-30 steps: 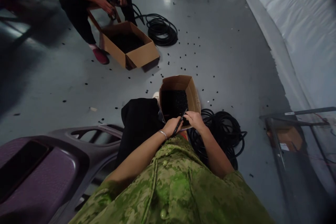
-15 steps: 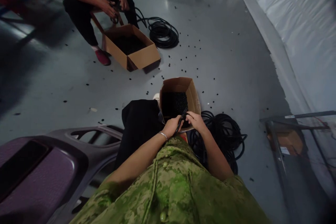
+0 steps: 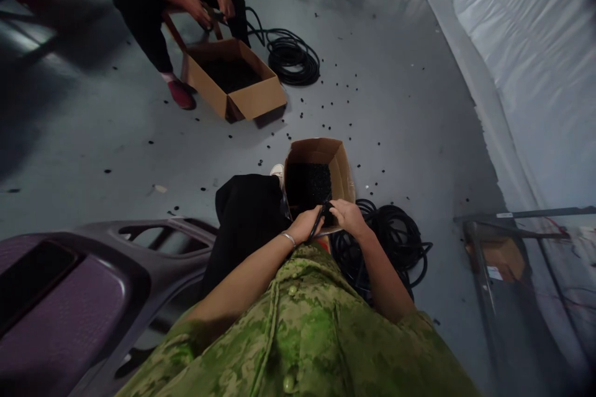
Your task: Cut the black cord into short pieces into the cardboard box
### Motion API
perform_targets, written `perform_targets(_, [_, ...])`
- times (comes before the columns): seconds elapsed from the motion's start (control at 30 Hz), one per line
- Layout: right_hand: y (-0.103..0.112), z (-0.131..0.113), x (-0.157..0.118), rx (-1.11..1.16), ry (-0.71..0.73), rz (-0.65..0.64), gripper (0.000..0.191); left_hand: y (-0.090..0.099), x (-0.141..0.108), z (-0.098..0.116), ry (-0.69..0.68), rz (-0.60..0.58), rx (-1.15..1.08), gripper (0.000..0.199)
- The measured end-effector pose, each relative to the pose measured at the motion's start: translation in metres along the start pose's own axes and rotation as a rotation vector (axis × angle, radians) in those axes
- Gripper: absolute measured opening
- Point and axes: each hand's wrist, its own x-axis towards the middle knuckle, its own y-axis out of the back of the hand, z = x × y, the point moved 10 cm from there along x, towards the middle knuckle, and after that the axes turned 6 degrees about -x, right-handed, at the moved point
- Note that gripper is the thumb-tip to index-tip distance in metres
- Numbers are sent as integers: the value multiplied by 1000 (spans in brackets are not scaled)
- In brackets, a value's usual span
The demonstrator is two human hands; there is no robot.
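Observation:
Above the near edge of a small cardboard box (image 3: 343,167), my two hands are close together. My left hand (image 3: 306,224), with a bracelet at the wrist, is closed round a slim black object (image 3: 317,223); its exact kind is too dark to make out. My right hand (image 3: 347,216) is closed, its fingertips pinched at the far end of that black object; what they grip is hidden. Many small black pieces (image 3: 319,180) lie inside the box. Beside my right forearm is a heap of coiled black hose (image 3: 395,236).
A co-worker sits at the upper left, hands above a larger cardboard box (image 3: 256,99) of black pieces. Another black hose coil (image 3: 293,59) lies beside it. Small black bits dot the floor. A purple-grey plastic stool (image 3: 93,298) bears a phone (image 3: 35,282). At right stands a metal frame (image 3: 479,260).
The tip of the slim black object pointed up past my fingers before; now it is lower between my hands. My right fingers have closed in slightly. The view has shifted a little.

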Motion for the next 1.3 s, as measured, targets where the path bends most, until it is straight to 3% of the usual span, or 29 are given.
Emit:
perform_targets(0.23, [2,5,1,-23,-34,5,33,1,2,-1,18,31,95,25])
perform_targets(0.5, [13,4,3,-27,-48,60,34,10,2,3,8,75,-83,29])
perform_targets(0.73, [12,-1,11,-117,19,-148,29,7,0,3,18,52,-145,37])
perform_targets(0.9, [15,-7,17,-223,29,-210,24,9,1,4,11,65,-145,40])
perform_targets(1.1, [16,-7,20,-293,-4,-198,27,14,1,3,57,80,-125,27])
perform_targets(1.3, [15,4,20,-141,10,-68,31,18,1,7,57,94,-44,36])
